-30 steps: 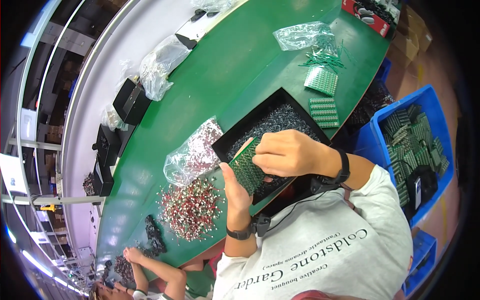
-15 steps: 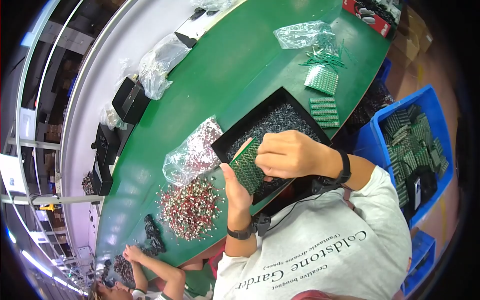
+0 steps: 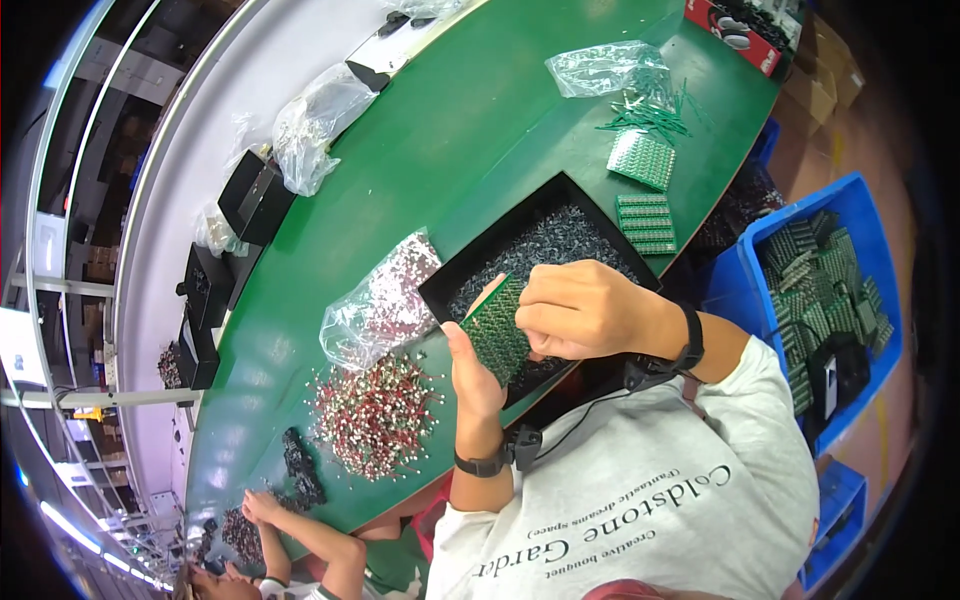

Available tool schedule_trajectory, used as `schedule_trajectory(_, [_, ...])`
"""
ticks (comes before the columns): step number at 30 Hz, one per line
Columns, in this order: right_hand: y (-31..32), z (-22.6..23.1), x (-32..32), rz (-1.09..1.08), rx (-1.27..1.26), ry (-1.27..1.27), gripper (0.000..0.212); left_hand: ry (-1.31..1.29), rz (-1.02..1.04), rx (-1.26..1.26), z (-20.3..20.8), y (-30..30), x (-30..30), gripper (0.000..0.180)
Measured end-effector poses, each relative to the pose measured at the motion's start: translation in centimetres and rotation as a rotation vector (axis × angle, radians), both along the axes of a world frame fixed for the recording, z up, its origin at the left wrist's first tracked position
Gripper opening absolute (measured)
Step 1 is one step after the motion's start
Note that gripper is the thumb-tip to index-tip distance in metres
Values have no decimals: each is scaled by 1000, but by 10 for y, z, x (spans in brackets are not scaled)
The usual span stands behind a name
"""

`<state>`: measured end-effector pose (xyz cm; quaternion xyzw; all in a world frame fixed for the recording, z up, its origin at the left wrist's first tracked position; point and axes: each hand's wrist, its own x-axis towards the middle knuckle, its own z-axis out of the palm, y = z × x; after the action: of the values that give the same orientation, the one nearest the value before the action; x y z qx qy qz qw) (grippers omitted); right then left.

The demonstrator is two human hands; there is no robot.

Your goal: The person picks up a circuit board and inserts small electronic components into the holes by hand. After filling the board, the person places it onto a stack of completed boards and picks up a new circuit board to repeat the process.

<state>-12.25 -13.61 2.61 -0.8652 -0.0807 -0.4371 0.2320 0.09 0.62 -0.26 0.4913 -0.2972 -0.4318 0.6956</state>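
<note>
A green circuit board panel [image 3: 496, 345] with rows of small parts is tilted up over the near side of a black tray [image 3: 608, 222]. My left hand [image 3: 478, 383] grips it from below and the left, thumb along its near edge. At its right side, my right hand [image 3: 572, 308] is closed with fingertips bent against the board's face. Whatever those fingers pinch is hidden or too small to make out. Many small dark parts [image 3: 545, 243] lie loose in the tray under both hands.
Left of the tray lie a clear bag of small parts [image 3: 385, 295] and a red-and-white heap of parts [image 3: 372, 418]. More panels [image 3: 647, 223] and green strips [image 3: 648, 120] lie beyond. A blue bin [image 3: 752, 300] of boards stands right. A co-worker's hand [image 3: 262, 507] is at lower left.
The view has shifted slightly. Both hands stay almost in place at the board, my right fingers a touch further right along it.
</note>
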Motion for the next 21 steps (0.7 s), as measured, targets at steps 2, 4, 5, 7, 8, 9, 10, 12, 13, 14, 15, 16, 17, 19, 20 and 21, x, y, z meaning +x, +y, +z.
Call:
schedule_trajectory(2, [4, -1, 4, 44, 12, -59, 22, -61, 31, 44, 1, -1, -4, 82])
schedule_trajectory(4, [10, -2, 10, 29, -24, -77, 21, -116, 11, 60, -2, -1, -4, 82])
schedule_trajectory(5, [12, -2, 11, 19, -61, -96, 20, -172, -4, 77, -3, -1, -3, 83])
schedule_trajectory(7, [14, -1, 11, 19, -95, -80, 18, -153, -22, 83, -6, 1, -1, 84])
schedule_trajectory(8, [14, -1, 10, 16, -124, -51, 18, -192, -22, 92, -4, 1, 0, 83])
schedule_trajectory(9, [15, -2, 9, 14, -151, -20, 19, -229, -21, 102, -4, 1, 1, 83])
schedule_trajectory(10, [16, -3, 10, 16, -151, -20, 19, -228, -18, 102, -4, 1, 1, 83])
schedule_trajectory(12, [16, -4, 12, 9, -177, -13, 18, -202, -22, 115, -6, 2, 1, 83])
schedule_trajectory(13, [16, -5, 13, 12, -177, -12, 18, -200, -19, 115, -4, 3, 1, 83])
schedule_trajectory(14, [14, -5, 13, 50, -123, -43, 18, -203, -17, 107, -1, 4, -1, 82])
schedule_trajectory(15, [13, -5, 15, 92, -69, -75, 18, -207, -10, 98, 0, 5, 0, 82])
schedule_trajectory(16, [10, -1, 11, 108, -44, -71, 20, -207, -3, 98, 0, 5, 1, 82])
schedule_trajectory(17, [8, 0, 10, 114, -45, -71, 20, -129, 25, 51, -1, 5, 3, 80])
schedule_trajectory(19, [7, 1, 6, 59, 11, -42, 21, -48, 54, 5, -1, 4, 3, 79])
schedule_trajectory(20, [8, 0, 8, 53, -4, -40, 22, -65, 65, 12, -1, 4, 4, 78])
schedule_trajectory(21, [10, 0, 10, 48, -4, -38, 22, -81, 68, 18, -1, 3, 3, 77])
